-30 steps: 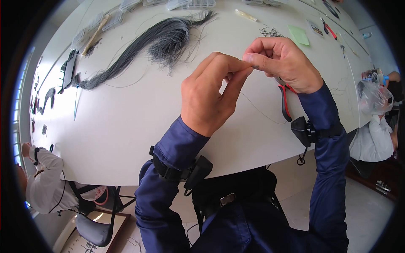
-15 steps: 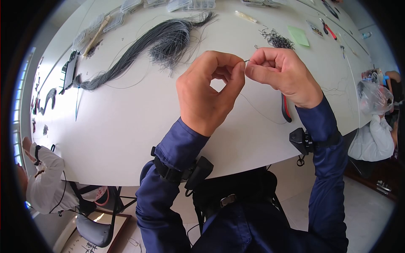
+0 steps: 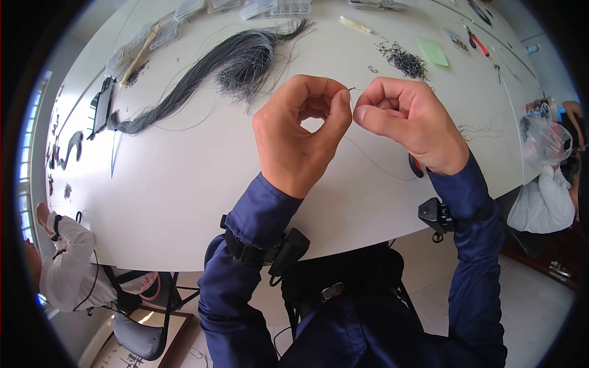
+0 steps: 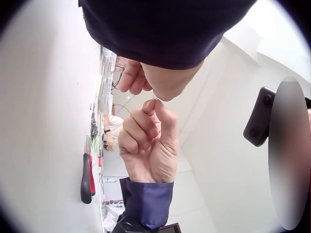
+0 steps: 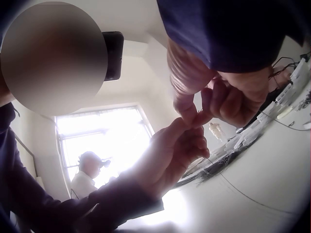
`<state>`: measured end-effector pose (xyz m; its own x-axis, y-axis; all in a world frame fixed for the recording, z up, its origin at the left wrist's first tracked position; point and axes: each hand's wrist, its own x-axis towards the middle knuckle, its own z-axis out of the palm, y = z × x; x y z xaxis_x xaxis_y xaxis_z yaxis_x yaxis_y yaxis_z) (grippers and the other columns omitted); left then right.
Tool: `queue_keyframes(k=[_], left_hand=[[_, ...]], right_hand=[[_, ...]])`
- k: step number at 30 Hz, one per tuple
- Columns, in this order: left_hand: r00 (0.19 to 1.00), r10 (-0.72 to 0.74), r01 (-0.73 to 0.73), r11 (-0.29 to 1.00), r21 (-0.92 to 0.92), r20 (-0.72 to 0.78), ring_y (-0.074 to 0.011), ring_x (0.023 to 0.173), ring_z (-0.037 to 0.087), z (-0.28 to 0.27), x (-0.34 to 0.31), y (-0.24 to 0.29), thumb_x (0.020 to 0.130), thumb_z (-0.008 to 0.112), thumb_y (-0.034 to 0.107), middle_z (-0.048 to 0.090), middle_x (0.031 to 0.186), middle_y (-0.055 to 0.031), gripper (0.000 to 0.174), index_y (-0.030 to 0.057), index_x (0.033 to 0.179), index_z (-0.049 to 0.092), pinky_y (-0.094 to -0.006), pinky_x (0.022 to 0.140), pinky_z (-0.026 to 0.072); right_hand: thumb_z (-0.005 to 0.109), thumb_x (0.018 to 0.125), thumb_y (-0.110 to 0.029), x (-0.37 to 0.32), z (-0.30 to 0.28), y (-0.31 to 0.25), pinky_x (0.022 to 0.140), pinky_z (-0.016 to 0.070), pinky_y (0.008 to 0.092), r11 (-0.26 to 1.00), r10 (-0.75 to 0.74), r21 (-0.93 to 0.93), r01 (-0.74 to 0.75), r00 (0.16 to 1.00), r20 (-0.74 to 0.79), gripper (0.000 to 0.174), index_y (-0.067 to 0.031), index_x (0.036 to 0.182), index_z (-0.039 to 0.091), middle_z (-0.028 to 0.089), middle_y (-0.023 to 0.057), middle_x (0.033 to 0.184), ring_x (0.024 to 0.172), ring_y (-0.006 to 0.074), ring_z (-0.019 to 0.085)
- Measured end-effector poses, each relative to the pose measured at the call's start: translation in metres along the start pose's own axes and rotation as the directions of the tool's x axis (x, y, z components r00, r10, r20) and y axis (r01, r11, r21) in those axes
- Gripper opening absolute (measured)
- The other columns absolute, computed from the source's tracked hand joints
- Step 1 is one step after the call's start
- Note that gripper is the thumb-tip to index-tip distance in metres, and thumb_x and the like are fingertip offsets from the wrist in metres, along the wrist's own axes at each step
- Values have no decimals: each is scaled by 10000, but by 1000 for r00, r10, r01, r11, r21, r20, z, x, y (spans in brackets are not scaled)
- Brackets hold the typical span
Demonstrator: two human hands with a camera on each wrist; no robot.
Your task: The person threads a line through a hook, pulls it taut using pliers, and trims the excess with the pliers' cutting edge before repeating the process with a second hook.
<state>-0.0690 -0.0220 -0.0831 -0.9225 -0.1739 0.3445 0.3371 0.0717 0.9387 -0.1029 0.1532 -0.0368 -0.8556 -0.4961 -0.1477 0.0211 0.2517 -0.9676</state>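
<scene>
My left hand [image 3: 291,132] pinches a tiny dark fish hook [image 3: 351,89] between thumb and forefinger, just above the table. Close beside it, my right hand [image 3: 420,119] pinches the end of a thin line at the hook, its other fingers curled in. The same kind of grey line [image 3: 380,161] trails from below the left hand across the table to the right. Partly hidden under the right hand lies a pair of pliers [image 3: 416,165], whose red and black handles [image 4: 87,179] show in the left wrist view. Fingers cover most of the hook.
A pile of dark hooks [image 3: 405,61] lies beyond the right hand, beside a green paper [image 3: 433,51]. A long bundle of grey strands [image 3: 184,92] stretches across the left. Clear plastic boxes [image 3: 288,7] line the far side. Other people sit at both ends of the table.
The hands have drawn slightly apart, and the right hand has come down toward me, uncovering more of the hook pile and covering most of the pliers. The left hand has shifted slightly left.
</scene>
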Motion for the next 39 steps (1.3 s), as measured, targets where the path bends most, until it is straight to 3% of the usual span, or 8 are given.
queue_keyframes(k=[9, 18, 21, 24, 29, 31, 35, 39], left_hand=[[978, -185, 204, 943, -262, 95, -108, 706, 662, -1, 0, 2, 910, 693, 82, 697, 803, -72, 150, -62, 931, 655, -239, 662, 535], [941, -283, 332, 878, -345, 186, -75, 663, 587, -3, 2, 3, 921, 675, 94, 649, 789, -31, 143, -46, 927, 645, -216, 594, 475], [942, -284, 330, 882, -335, 181, -70, 691, 582, -4, 2, 5, 925, 668, 93, 645, 823, -23, 130, -34, 925, 642, -211, 624, 473], [962, -236, 268, 910, -317, 134, -74, 733, 587, -6, 2, 5, 925, 664, 88, 645, 848, -17, 116, -25, 933, 641, -223, 684, 483], [998, -23, 36, 977, -208, 64, -116, 928, 587, -3, 4, -1, 917, 655, 62, 640, 1029, -67, 80, -14, 941, 648, -277, 856, 475], [987, -119, 148, 933, -328, 108, -128, 974, 579, -4, 4, -1, 910, 657, 57, 629, 1090, -77, 77, -12, 946, 656, -283, 884, 465], [950, -225, 303, 837, -455, 218, -141, 1019, 570, -7, 6, -4, 897, 664, 58, 631, 1122, -69, 93, 0, 969, 673, -299, 932, 442], [915, -267, 395, 742, -542, 302, -135, 1042, 559, -4, 4, -7, 908, 651, 100, 643, 1124, -62, 112, 23, 982, 685, -307, 958, 412]], right_hand=[[663, 937, -154, -3, 16, 4, 618, 448, 186, 998, -7, 56, 9, 999, -37, 173, 19, 926, 663, 691, 15, 791, 678, 17, 569], [678, 916, -158, -11, 17, -3, 749, 501, 230, 992, 121, 33, -121, 993, -8, 182, 17, 966, 669, 708, 51, 889, 805, 87, 636], [685, 898, -162, -23, 16, 6, 834, 504, 302, 864, -278, -465, 194, 953, -117, 202, 6, 1010, 670, 689, 95, 986, 923, 174, 642], [706, 878, -190, -43, -18, 3, 922, 478, 363, 828, -243, -560, 30, 919, -311, 268, -12, 1074, 663, 648, 127, 1089, 1060, 259, 597], [754, 848, -241, -76, -48, 43, 1017, 421, 392, 523, -202, -826, -210, 911, -359, 430, -39, 1202, 618, 586, 128, 1215, 1177, 310, 523], [759, 838, -208, -82, -41, 48, 1039, 409, 386, 515, -189, -828, -224, 912, -364, 432, -43, 1213, 620, 573, 137, 1251, 1207, 313, 520], [763, 828, -206, -73, -20, 29, 1072, 391, 399, 598, -390, -801, -19, 866, -312, 508, -43, 1277, 588, 547, 146, 1307, 1251, 310, 500], [734, 861, -181, -36, 33, 26, 883, 499, 358, 790, -450, -565, 238, 851, -270, 399, -33, 1212, 616, 619, 125, 1127, 1065, 269, 578]])
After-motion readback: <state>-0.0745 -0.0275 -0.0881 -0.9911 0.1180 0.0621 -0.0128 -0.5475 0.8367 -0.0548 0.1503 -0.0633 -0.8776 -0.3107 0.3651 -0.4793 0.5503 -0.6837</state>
